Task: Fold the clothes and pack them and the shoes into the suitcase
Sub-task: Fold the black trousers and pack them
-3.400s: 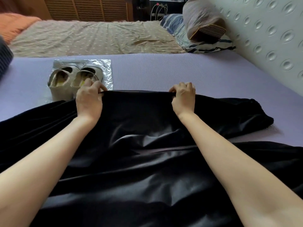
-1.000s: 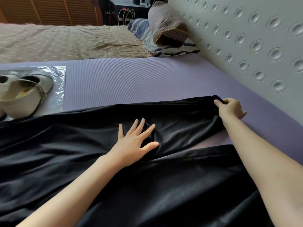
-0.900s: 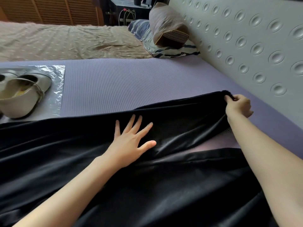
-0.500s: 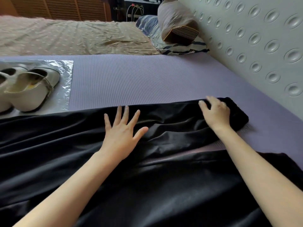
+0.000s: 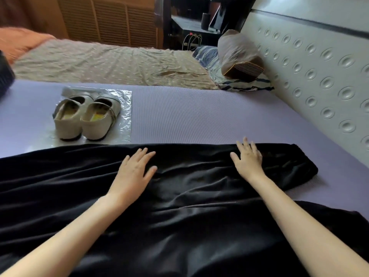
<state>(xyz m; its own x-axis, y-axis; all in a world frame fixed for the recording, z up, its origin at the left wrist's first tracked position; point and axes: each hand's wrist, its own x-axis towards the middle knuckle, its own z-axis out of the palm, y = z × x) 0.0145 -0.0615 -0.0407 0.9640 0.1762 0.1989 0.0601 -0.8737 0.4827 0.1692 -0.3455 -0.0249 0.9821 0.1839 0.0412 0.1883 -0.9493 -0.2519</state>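
Observation:
A large black garment (image 5: pixel 189 196) lies spread across the purple mat (image 5: pixel 199 116), its far edge running straight from left to right. My left hand (image 5: pixel 133 170) rests flat on the cloth near the middle, fingers straight. My right hand (image 5: pixel 247 158) lies flat on it too, close to the right end of the far edge. A pair of beige shoes (image 5: pixel 87 116) stands on a clear plastic sheet (image 5: pixel 125 114) at the mat's far left, just beyond the garment. No suitcase is in view.
A padded headboard (image 5: pixel 319 76) runs along the right side. Beyond the mat lies a beige bedspread (image 5: pixel 109 64) with pillows (image 5: pixel 237 54) at its right and an orange blanket (image 5: pixel 18 41) at the far left. A dark object (image 5: pixel 5 76) shows at the left edge.
My right hand let go of the garment's right end, laid it down and now lies flat on it. My left hand stayed flat on the cloth. The view swung left, showing both shoes.

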